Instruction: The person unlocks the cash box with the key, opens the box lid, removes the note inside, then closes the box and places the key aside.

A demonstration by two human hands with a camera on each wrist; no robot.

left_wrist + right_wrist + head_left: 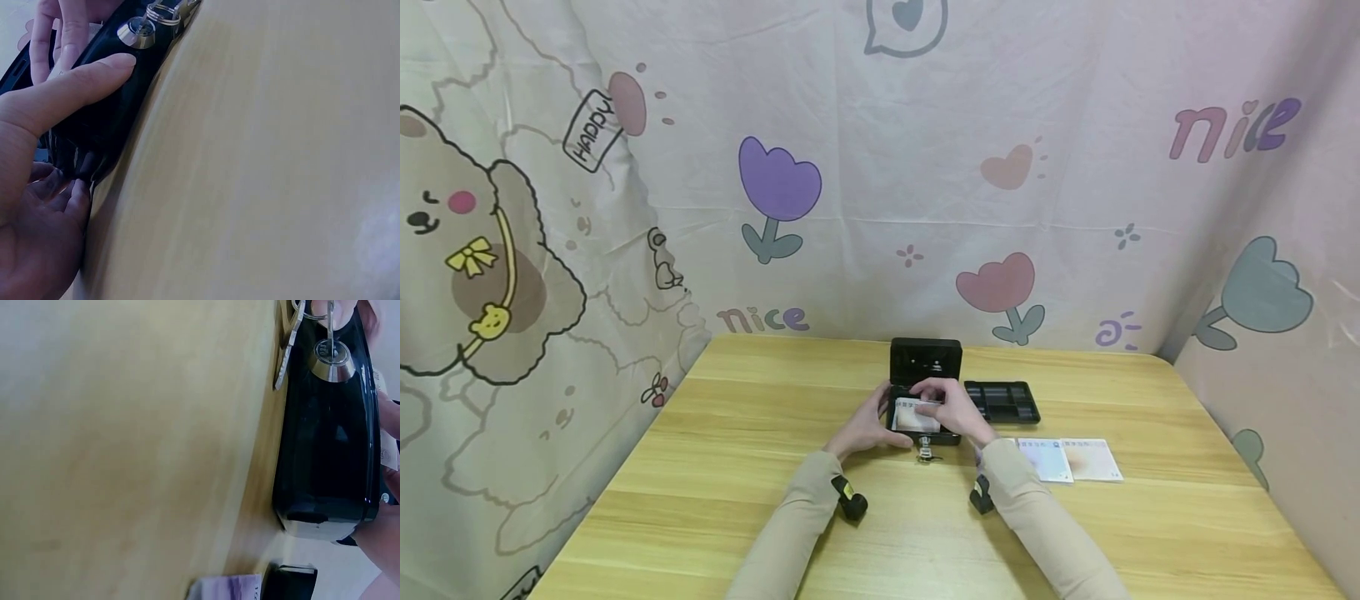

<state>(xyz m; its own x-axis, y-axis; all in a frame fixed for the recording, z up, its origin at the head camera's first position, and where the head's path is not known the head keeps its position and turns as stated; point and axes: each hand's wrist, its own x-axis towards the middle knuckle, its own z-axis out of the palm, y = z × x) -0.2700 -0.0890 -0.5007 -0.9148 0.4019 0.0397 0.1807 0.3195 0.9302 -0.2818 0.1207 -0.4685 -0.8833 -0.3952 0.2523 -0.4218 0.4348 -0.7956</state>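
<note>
A small black cash box [955, 437] stands on the table with its lid raised. My left hand [867, 429] grips its left side, the thumb along the front face below the lock [137, 32] and the fingers round the end. From the right, my right hand [953, 410] reaches over the open box and pinches a pale banknote [910, 417] inside it. Part of the note shows between the fingers in the right wrist view. A key sits in the lock, and a second key [286, 359] hangs from its ring.
Right of the box lies a black compartment tray [1003, 402]. In front of the tray, several banknotes [1092, 460] are laid in a row, partly behind the right sleeve [1022, 483]. A printed cloth [895, 167] hangs behind the wooden table [760, 400].
</note>
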